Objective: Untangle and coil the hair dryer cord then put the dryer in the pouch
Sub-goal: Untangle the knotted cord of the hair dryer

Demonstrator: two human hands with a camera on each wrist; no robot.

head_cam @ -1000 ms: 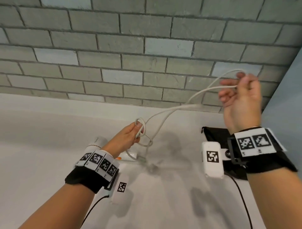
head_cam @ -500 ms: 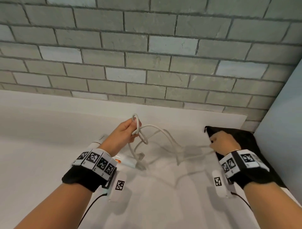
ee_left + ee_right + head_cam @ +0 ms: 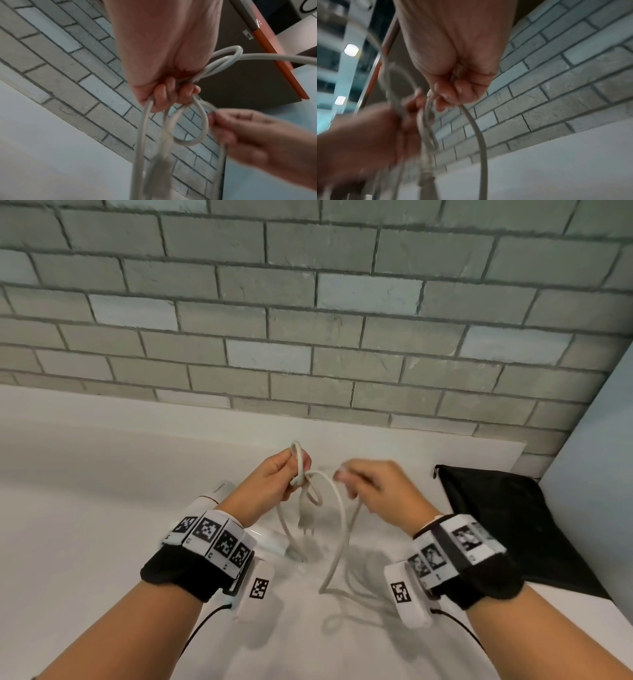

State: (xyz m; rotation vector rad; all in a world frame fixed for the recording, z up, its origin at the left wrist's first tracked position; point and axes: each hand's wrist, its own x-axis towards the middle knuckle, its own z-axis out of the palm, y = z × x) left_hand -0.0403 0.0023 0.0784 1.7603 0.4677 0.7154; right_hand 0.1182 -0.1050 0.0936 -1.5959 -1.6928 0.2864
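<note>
Pinching a small knot of cord (image 3: pixel 301 474) above the counter, the left hand (image 3: pixel 274 481) holds it just beside the right hand (image 3: pixel 373 491), whose curled fingers grip the strand arching off that knot, plug (image 3: pixel 306 517) hanging below, pouch (image 3: pixel 507 518) to the right.

White cord (image 3: pixel 337 508) looped, black pouch (image 3: pixel 507 525) flat

I stood facing a grey brick wall (image 3: pixel 308 337); below it ran a white counter (image 3: pixel 85 474).
</note>
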